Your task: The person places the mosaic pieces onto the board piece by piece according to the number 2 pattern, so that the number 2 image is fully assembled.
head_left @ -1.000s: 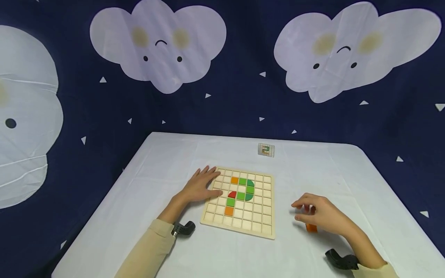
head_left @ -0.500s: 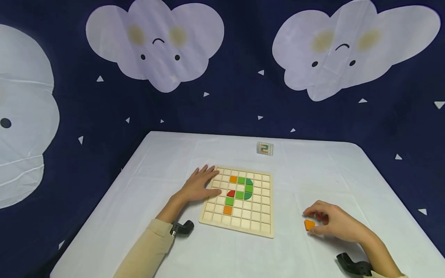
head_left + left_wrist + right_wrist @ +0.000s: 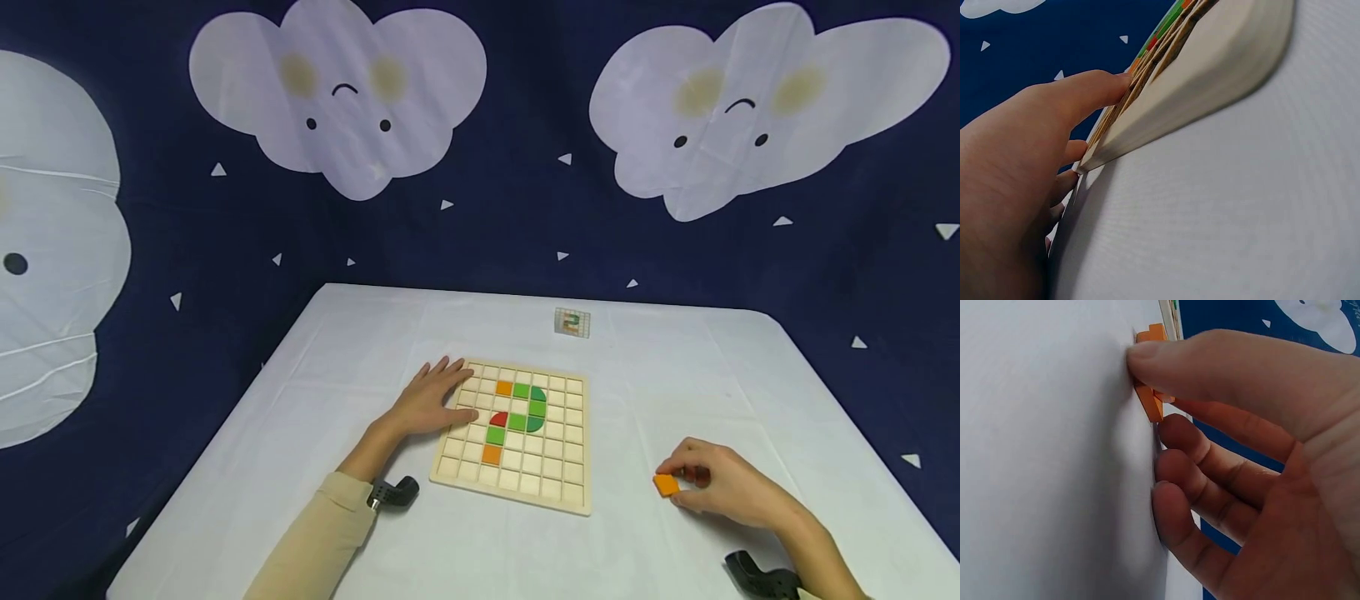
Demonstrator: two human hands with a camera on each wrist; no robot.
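My left hand (image 3: 427, 404) lies with spread fingers over the left edge of a wooden grid board (image 3: 552, 483); in the left wrist view its thumb (image 3: 1100, 90) rests on the board's top. Coloured tiles sit in the grid: an orange tile (image 3: 491, 454), several green ones, dark green curved pieces, and a red quarter-round tile (image 3: 499, 418). Right of the board, my right hand (image 3: 723, 483) pinches an orange square tile (image 3: 664, 485) between thumb and fingers, low over the table. The right wrist view shows the thumb across the orange tile (image 3: 1149, 403), partly hiding it, with the other fingers curled.
A small card (image 3: 572, 322) with a coloured grid pattern stands behind the board. White cloth covers the table (image 3: 360, 350). A dark blue curtain (image 3: 517, 225) with clouds hangs behind it. A black wrist device (image 3: 395, 492) sits on the left wrist.
My right hand has moved right and toward me, coming round the orange tile, which it now pinches. The tile has turned a little. My left hand has stayed on the board.
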